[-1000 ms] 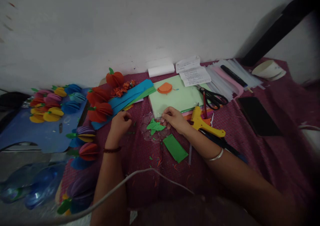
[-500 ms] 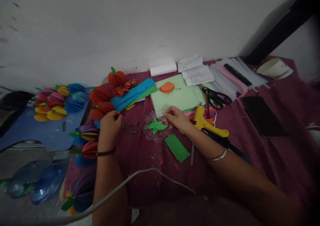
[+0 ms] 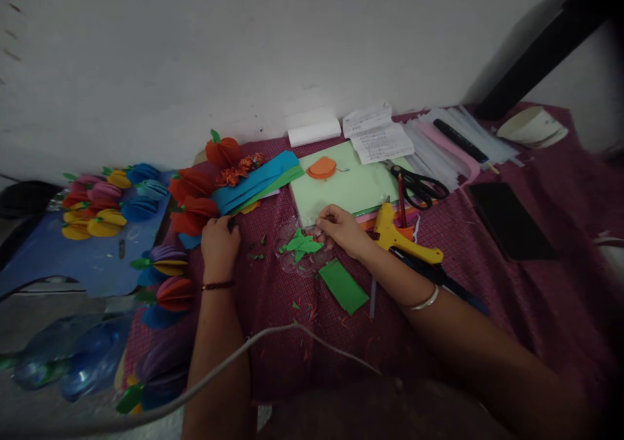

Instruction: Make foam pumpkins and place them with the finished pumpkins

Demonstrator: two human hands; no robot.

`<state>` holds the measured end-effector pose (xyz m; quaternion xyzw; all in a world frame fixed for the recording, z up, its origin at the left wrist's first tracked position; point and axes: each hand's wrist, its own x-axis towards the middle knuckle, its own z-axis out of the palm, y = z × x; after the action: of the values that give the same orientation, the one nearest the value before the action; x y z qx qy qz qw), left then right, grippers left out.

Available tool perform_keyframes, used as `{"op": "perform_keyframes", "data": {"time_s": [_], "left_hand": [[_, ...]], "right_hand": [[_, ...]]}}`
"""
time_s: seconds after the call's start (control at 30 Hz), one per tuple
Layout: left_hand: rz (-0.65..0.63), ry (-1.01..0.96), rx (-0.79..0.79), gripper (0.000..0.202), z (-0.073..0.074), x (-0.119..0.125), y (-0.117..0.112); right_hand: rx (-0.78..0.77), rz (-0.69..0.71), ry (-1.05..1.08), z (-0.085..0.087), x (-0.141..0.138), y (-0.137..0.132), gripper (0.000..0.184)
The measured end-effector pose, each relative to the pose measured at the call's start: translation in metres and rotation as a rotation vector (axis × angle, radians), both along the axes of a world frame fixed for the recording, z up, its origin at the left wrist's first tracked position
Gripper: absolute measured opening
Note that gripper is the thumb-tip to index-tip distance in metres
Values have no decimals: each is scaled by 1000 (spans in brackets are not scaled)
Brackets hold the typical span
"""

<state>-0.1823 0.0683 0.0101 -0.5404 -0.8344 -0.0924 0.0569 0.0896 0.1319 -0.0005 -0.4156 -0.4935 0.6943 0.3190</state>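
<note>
My left hand [image 3: 220, 248] rests beside the red paper pumpkins [image 3: 194, 216], its fingers curled; a small dark bit shows at the fingertips, too unclear to name. Over the right edge of a clear scalloped plastic tray [image 3: 283, 258], my right hand [image 3: 342, 229] is closed in a pinch, and what it holds is hidden. Green paper leaves [image 3: 303, 245] lie in the tray. Tiny dark green pieces [image 3: 257, 256] are scattered between the tray and my left hand. A folded green paper piece [image 3: 344, 286] lies just below the tray.
A yellow glue gun [image 3: 407, 240], black scissors [image 3: 424, 188] and a phone [image 3: 511, 221] sit to the right. Pale green sheets [image 3: 351, 183] bear an orange paper piece [image 3: 322, 168]. Blue strips [image 3: 256, 183] lie behind. A white cable [image 3: 234, 362] crosses in front.
My left hand has shifted slightly right and turned a little, bringing a small dark bit into sight at its fingertips. My right hand keeps its pinch by the tray. The view has shifted slightly.
</note>
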Motion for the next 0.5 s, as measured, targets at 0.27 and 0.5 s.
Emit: {"op": "perform_keyframes", "data": {"time_s": [0.27, 0.5], "left_hand": [[28, -74, 66, 23, -2, 3, 8], [-338, -617, -92, 15, 40, 41, -5]], "right_hand": [[7, 1, 2, 1, 0, 0, 12], [5, 0, 1, 0, 0, 0, 11]]}}
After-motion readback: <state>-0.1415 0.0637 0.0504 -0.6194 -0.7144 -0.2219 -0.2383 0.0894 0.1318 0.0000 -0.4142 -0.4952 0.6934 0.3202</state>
